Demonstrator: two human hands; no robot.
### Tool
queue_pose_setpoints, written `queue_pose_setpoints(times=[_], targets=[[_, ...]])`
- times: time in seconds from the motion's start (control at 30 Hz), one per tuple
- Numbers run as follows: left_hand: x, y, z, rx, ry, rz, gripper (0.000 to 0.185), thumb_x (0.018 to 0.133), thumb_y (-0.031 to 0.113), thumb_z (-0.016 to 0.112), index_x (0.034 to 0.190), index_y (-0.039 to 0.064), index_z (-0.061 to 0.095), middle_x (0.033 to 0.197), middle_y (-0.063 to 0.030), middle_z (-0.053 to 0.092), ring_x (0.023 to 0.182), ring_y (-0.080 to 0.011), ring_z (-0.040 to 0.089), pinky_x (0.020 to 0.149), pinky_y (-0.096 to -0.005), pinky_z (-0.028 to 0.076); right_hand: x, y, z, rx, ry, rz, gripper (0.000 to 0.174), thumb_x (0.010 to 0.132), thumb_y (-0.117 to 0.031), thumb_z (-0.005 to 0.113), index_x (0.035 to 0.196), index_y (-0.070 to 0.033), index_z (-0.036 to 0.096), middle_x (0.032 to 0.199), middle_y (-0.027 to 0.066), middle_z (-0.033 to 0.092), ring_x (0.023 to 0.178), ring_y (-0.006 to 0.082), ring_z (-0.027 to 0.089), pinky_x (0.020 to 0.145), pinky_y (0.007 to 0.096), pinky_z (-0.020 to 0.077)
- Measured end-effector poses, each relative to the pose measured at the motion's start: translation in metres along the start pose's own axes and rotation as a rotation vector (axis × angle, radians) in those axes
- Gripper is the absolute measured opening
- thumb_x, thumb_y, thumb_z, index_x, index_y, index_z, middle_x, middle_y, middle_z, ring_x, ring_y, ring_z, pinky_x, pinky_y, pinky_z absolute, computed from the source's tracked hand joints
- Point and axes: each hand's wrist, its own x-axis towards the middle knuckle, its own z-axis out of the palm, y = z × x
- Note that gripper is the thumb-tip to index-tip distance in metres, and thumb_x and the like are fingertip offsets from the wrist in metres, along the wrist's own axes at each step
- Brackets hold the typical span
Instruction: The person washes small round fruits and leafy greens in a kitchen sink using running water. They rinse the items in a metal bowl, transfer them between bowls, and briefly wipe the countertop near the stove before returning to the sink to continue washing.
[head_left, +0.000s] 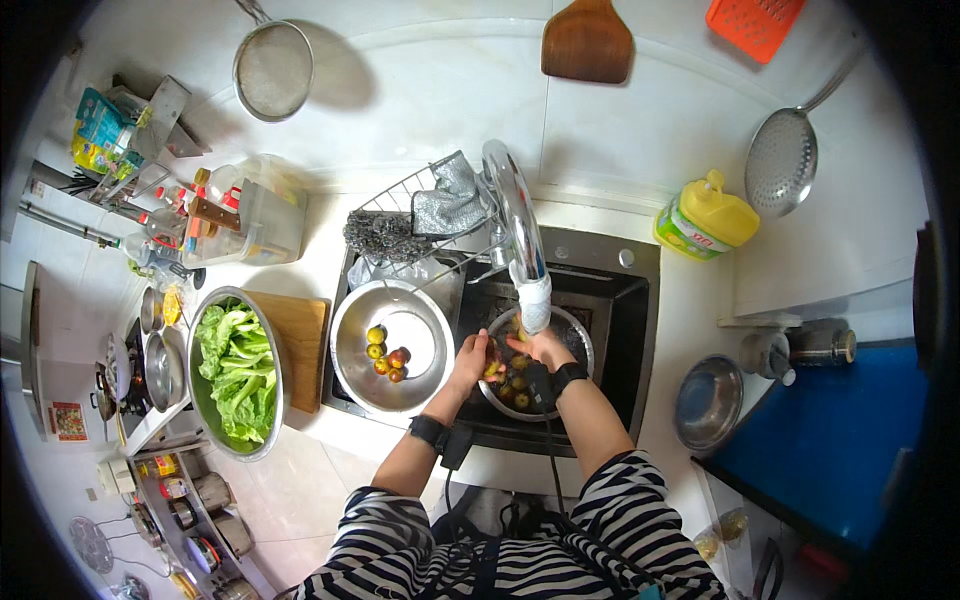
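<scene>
A steel basin (589, 341) with water and several small round yellow-and-red fruits (519, 382), resembling jujubes, sits in the dark sink (630, 330). Above its left rim, my left hand (471, 361) has its fingers around some of the fruit (492, 367). My right hand (544, 348) is over the basin, directly beneath the wrapped spout of the chrome faucet (517, 210). Its fingers are partly hidden by the spout, and whether it grips a fruit is unclear. To the left, a second steel basin (352, 382) contains several similar fruits (386, 356).
A large bowl (282, 375) of leafy lettuce (236, 367) overlaps a wooden cutting board (306, 352) at left. Behind the basins, a wire rack (394, 187) carries a silvery cloth (448, 196) and steel scrubber (382, 234). A yellow detergent jug (705, 217) and steel bowl (709, 403) stand right.
</scene>
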Motion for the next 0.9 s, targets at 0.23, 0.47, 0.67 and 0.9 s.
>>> queue_pose_setpoints(times=[0.23,0.47,0.67,0.9], targets=[[0.049,0.026,0.058,-0.193,-0.238,-0.217,0.028,0.094,0.037,0.039,0.105,0.014,0.051,0.084,-0.003,0.059,0.066,-0.0167,0.061,0.05,-0.0277,0.045,-0.078,-0.019,-0.026,-0.822,0.168,-0.004,0.044,0.089,-0.029,0.053,0.123,-0.004,0.041,0.082,0.0121,0.059,0.053,0.0191,0.057,0.046,0.0323,0.0499],[0.052,0.024,0.082,-0.204,-0.307,-0.218,0.034,0.091,0.045,0.044,0.091,0.011,0.047,0.074,-0.004,0.055,0.058,-0.0149,0.056,0.042,-0.0231,0.042,-0.124,-0.013,-0.076,-0.858,0.23,0.029,0.04,0.09,-0.028,0.051,0.124,-0.007,0.046,0.1,0.0097,0.057,0.06,0.0167,0.056,0.048,0.032,0.0506],[0.029,0.02,0.058,-0.185,-0.351,-0.266,0.031,0.092,0.041,0.041,0.094,0.011,0.046,0.079,-0.0045,0.057,0.059,-0.0142,0.056,0.04,-0.0225,0.04,-0.135,-0.014,-0.074,-0.783,0.219,-0.008,0.037,0.091,-0.027,0.05,0.122,-0.007,0.046,0.091,0.0083,0.057,0.055,0.0158,0.055,0.043,0.0311,0.0481],[0.036,0.039,0.077,-0.074,-0.283,-0.087,0.044,0.09,0.057,0.038,0.098,0.014,0.045,0.081,-0.0041,0.056,0.058,-0.0155,0.056,0.04,-0.0246,0.039,-0.117,-0.026,-0.047,-0.678,0.257,-0.058,0.039,0.094,-0.036,0.041,0.116,-0.004,0.046,0.081,0.0086,0.058,0.048,0.0165,0.053,0.042,0.0311,0.0486]])
